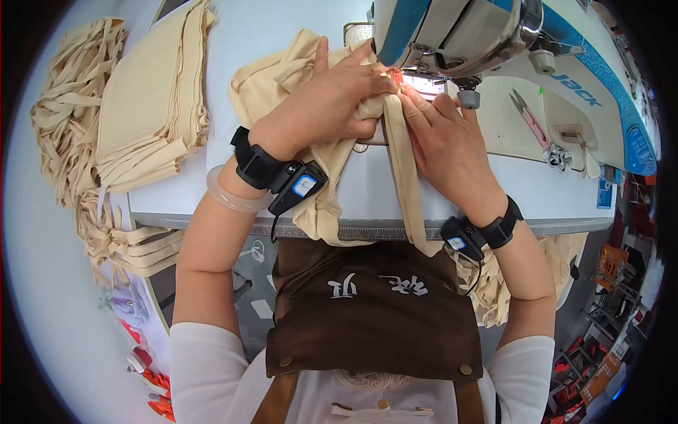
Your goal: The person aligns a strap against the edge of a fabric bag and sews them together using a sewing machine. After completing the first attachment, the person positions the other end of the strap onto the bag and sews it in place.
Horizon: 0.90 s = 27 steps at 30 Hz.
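Note:
A cream cloth piece (265, 88) lies bunched on the sewing machine's bed, and part of it hangs over the table's front edge. My left hand (339, 92) is closed on its folds just left of the lit needle area. From that spot a long cream fabric strap (404, 169) runs down toward my lap. My right hand (448, 138) pinches the strap's upper end with its fingertips close to the needle. The needle itself is hidden behind the sewing machine's head (459, 35) and my fingers.
A stack of cream cloth panels (152, 92) sits at the left, beside a heap of fabric straps (74, 99). Pink-handled thread snips (530, 119) lie on the machine bed at the right. A ruler strip (282, 230) lines the table's front edge. More cream cloth (494, 283) hangs below it.

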{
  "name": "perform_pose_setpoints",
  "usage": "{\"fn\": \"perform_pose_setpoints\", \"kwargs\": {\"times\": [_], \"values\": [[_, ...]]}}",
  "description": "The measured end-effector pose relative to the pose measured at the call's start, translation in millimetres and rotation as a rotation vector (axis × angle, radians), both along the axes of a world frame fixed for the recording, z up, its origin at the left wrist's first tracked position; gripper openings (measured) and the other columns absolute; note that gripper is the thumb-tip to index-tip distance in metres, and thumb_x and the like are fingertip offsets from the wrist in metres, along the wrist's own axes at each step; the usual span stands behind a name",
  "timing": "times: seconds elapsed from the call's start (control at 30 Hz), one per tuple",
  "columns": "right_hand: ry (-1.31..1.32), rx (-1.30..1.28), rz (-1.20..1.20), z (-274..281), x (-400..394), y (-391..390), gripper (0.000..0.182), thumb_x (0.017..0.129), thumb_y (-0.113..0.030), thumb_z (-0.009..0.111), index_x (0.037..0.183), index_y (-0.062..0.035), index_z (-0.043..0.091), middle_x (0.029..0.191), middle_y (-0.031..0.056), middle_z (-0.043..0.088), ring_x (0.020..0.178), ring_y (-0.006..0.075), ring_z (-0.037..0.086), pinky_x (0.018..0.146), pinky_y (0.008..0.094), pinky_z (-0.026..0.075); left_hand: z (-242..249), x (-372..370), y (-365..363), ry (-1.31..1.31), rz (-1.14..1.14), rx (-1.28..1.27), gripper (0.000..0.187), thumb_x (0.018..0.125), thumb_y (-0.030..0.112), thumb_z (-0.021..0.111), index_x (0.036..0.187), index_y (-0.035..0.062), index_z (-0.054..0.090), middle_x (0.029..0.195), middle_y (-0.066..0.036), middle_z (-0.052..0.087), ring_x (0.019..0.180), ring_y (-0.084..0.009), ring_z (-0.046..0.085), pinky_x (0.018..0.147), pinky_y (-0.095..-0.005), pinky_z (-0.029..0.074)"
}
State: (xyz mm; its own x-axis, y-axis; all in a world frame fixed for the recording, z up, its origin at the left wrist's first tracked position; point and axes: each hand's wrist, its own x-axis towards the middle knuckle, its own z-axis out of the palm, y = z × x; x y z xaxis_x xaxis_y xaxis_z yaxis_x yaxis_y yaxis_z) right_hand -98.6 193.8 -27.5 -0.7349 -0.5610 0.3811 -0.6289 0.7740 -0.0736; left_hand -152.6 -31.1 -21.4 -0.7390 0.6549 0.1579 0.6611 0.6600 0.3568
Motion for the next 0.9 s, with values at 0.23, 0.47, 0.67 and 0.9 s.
{"fn": "perform_pose_setpoints", "kwargs": {"times": [0.23, 0.47, 0.67, 0.9], "values": [[-0.008, 0.016, -0.011, -1.1, 0.0, -0.8, 0.041, 0.093, -0.020, 0.064, 0.130, -0.0043, 0.063, 0.127, 0.0088, 0.069, 0.103, 0.0211, 0.065, 0.102, 0.0402, 0.040, -4.0, -2.5, -1.2, 0.037, -0.014, 0.079, 0.050, 0.071, 0.018, 0.073, 0.121, 0.0168, 0.069, 0.111, -0.006, 0.066, 0.110, -0.0285, 0.062, 0.122, -0.0664, 0.010], [-0.031, -0.007, 0.001, -3.8, -0.3, -0.1, 0.054, 0.087, -0.015, 0.069, 0.139, -0.0042, 0.057, 0.136, 0.0058, 0.064, 0.101, 0.0241, 0.057, 0.094, 0.0401, 0.044, -2.9, -2.7, -1.8, 0.027, -0.012, 0.067, 0.048, 0.071, 0.017, 0.074, 0.119, 0.0176, 0.070, 0.115, -0.006, 0.067, 0.111, -0.0285, 0.063, 0.123, -0.0653, 0.010], [-0.030, -0.024, 0.000, -6.0, -1.0, -0.5, 0.054, 0.087, -0.015, 0.069, 0.138, -0.0047, 0.058, 0.135, 0.0061, 0.065, 0.101, 0.0245, 0.057, 0.094, 0.0405, 0.043, -3.7, -3.0, -1.8, 0.024, -0.012, 0.071, 0.048, 0.071, 0.017, 0.074, 0.119, 0.0178, 0.070, 0.117, -0.007, 0.066, 0.114, -0.0294, 0.061, 0.123, -0.0644, 0.010], [-0.070, -0.089, 0.012, -7.9, 0.3, 3.8, 0.054, 0.086, -0.012, 0.070, 0.138, -0.0047, 0.058, 0.139, 0.0062, 0.062, 0.097, 0.0267, 0.056, 0.089, 0.0403, 0.044, -0.6, -3.2, -1.9, 0.041, -0.027, 0.054, 0.049, 0.071, 0.017, 0.074, 0.120, 0.0172, 0.070, 0.122, -0.008, 0.065, 0.119, -0.0295, 0.060, 0.123, -0.0638, 0.011]]}}
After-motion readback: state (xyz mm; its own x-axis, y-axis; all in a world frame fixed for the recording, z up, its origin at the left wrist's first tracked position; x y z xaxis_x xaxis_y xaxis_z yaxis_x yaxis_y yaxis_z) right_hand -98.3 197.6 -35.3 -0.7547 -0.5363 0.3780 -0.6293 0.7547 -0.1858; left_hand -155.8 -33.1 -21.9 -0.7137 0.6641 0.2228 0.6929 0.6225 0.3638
